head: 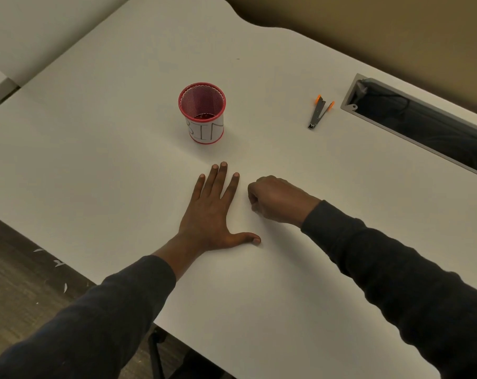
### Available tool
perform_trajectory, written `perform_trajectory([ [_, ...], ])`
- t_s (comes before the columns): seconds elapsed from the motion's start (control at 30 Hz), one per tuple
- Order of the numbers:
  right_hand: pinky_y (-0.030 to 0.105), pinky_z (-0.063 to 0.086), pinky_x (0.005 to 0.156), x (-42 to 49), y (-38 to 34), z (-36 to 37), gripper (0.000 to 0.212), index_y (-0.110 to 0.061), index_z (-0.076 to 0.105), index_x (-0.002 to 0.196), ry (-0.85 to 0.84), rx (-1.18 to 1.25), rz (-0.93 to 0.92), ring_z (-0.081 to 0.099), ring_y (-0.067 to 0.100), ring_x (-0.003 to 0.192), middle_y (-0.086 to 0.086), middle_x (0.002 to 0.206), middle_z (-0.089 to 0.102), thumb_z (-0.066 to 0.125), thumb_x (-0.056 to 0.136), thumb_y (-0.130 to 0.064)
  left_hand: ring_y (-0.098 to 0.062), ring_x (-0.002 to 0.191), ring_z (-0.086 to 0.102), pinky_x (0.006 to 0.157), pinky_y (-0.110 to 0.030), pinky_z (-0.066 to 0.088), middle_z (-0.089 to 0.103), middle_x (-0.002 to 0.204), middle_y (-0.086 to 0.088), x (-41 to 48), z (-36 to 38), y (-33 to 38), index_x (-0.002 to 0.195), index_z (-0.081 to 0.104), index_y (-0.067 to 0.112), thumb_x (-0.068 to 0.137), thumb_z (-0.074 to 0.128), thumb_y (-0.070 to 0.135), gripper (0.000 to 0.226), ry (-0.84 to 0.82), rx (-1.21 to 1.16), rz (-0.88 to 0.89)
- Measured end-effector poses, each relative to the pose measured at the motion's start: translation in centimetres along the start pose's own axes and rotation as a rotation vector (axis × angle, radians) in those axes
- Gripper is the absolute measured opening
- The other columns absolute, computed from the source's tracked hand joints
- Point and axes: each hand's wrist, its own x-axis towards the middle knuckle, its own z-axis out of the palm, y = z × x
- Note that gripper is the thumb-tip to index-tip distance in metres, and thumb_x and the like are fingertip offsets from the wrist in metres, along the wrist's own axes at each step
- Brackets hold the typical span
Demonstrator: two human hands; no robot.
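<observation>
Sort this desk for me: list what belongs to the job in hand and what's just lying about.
Job in hand, likely:
- left hand, flat on the table
- right hand, curled in a fist
- red mesh cup marked BIN, nearest the hands

Lying about:
- staple remover, off to the right
- cable slot
- paper scraps on the floor

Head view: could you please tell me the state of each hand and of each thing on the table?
Left hand: flat on the table, fingers straight and spread.
Right hand: curled in a fist on the table, nothing visible in it.
Cup: upright, open-topped, untouched.
Tool: lying flat, its two arms spread open, untouched.
Slot: uncovered, dark cables inside.
</observation>
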Motion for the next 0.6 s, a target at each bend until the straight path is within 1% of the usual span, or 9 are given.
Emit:
perform_trajectory([
  [0.13, 0.022, 0.031, 0.057, 0.1, 0.1, 0.1, 0.013, -0.009, 0.059, 0.1, -0.037, -0.017, 0.011, 0.052, 0.019, 0.08, 0.007, 0.094, 0.058, 0.051, 0.098, -0.02, -0.029, 0.16, -0.019, 0.131, -0.054, 0.001, -0.018, 0.173, -0.012, 0.0, 0.0, -0.1, 0.166, -0.005, 0.017, 0.062, 0.034, 0.106, 0.142, 0.0, 0.001, 0.001],
  [0.23, 0.024, 0.035, 0.057, 0.0, 0.5, 0.1, 0.012, -0.01, 0.058, 0.093, -0.035, 0.008, 0.001, 0.051, 0.019, 0.074, 0.006, 0.088, 0.058, 0.05, 0.094, -0.018, -0.029, 0.16, -0.017, 0.131, -0.054, 0.002, -0.016, 0.173, -0.012, 0.0, 0.0, 0.0, 0.166, -0.003, 0.017, 0.062, 0.034, 0.106, 0.142, 0.006, -0.01, 0.004],
  [0.3, 0.024, 0.037, 0.057, -0.3, 1.2, -0.2, 0.01, -0.012, 0.06, 0.088, -0.041, 0.11, -0.012, 0.05, 0.016, 0.071, 0.001, 0.081, 0.059, 0.053, 0.091, -0.019, -0.029, 0.16, -0.017, 0.131, -0.054, 0.002, -0.016, 0.173, -0.012, 0.0, 0.0, 0.0, 0.166, -0.003, 0.017, 0.062, 0.034, 0.106, 0.142, 0.008, -0.01, 0.005],
  [0.37, 0.021, 0.037, 0.059, -0.5, 2.0, -0.9, 0.009, -0.015, 0.062, 0.088, -0.047, 0.265, -0.006, 0.05, 0.01, 0.068, -0.006, 0.077, 0.059, 0.057, 0.092, -0.021, -0.029, 0.16, -0.016, 0.13, -0.055, 0.003, -0.016, 0.173, -0.013, -0.1, 0.0, 0.0, 0.166, -0.002, 0.017, 0.062, 0.036, 0.106, 0.142, 0.011, -0.01, 0.006],
  [0.43, 0.018, 0.041, 0.062, -0.7, 2.9, -1.5, 0.011, -0.013, 0.066, 0.091, -0.039, 0.492, 0.046, 0.053, 0.004, 0.067, -0.01, 0.077, 0.062, 0.061, 0.094, -0.022, -0.029, 0.16, -0.018, 0.13, -0.054, 0.003, -0.017, 0.173, -0.012, -0.2, 0.0, -0.1, 0.166, -0.004, 0.017, 0.062, 0.036, 0.106, 0.143, 0.008, -0.011, 0.005],
  [0.47, 0.018, 0.045, 0.063, -0.8, 3.3, -1.9, 0.013, -0.01, 0.067, 0.094, -0.045, 0.659, 0.082, 0.055, 0.004, 0.067, -0.009, 0.078, 0.064, 0.062, 0.094, -0.021, -0.029, 0.16, -0.019, 0.131, -0.054, 0.002, -0.018, 0.173, -0.012, -0.1, 0.0, -0.1, 0.166, -0.005, 0.017, 0.062, 0.036, 0.106, 0.143, 0.003, -0.012, 0.003],
  [0.53, 0.023, 0.049, 0.063, -0.9, 4.0, -2.7, 0.015, -0.003, 0.067, 0.095, -0.039, 1.001, 0.112, 0.057, 0.01, 0.067, 0.0, 0.078, 0.064, 0.062, 0.095, -0.017, -0.029, 0.159, -0.02, 0.131, -0.054, 0.001, -0.019, 0.172, -0.012, -0.1, -0.1, -0.1, 0.166, -0.006, 0.018, 0.062, 0.037, 0.106, 0.143, -0.006, -0.02, 0.005],
  [0.6, 0.027, 0.049, 0.063, -0.7, 4.1, -3.9, 0.012, -0.004, 0.066, 0.094, -0.009, 1.234, 0.096, 0.055, 0.015, 0.069, 0.007, 0.079, 0.06, 0.06, 0.096, -0.013, -0.029, 0.159, -0.022, 0.131, -0.054, 0.0, -0.022, 0.172, -0.011, -0.1, -0.2, -0.1, 0.165, -0.008, 0.019, 0.062, 0.04, 0.106, 0.143, -0.016, -0.027, 0.002],
])
